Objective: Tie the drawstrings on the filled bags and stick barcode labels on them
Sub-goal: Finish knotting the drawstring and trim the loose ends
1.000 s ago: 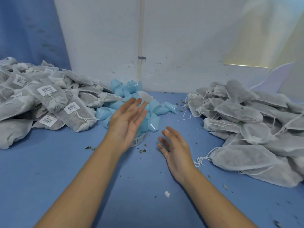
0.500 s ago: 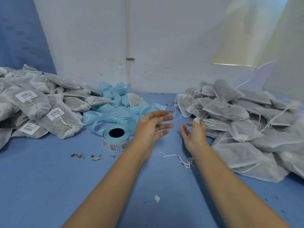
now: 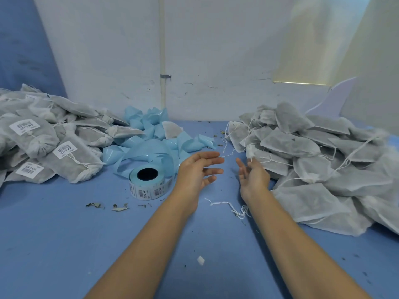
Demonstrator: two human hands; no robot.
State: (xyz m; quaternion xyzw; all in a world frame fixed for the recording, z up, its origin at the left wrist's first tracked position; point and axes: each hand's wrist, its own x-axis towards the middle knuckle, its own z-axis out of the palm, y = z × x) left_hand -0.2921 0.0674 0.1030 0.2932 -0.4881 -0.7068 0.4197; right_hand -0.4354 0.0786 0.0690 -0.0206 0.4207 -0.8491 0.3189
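— Which step are we on?
— Fetching the next bag. Our left hand point(image 3: 198, 169) and right hand point(image 3: 253, 178) are spread and hold nothing, with the right hand's fingertips at the untied bag pile point(image 3: 302, 147) on the right.
— And next?
— We lift one out and tie it shut. The label roll point(image 3: 149, 184) waits on the left.

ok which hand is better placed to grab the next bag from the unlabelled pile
Right, probably. The right hand sits open at the edge of the unlabelled pile, close by a bag's neck. The left hand hovers open farther from it, nearer the label roll.
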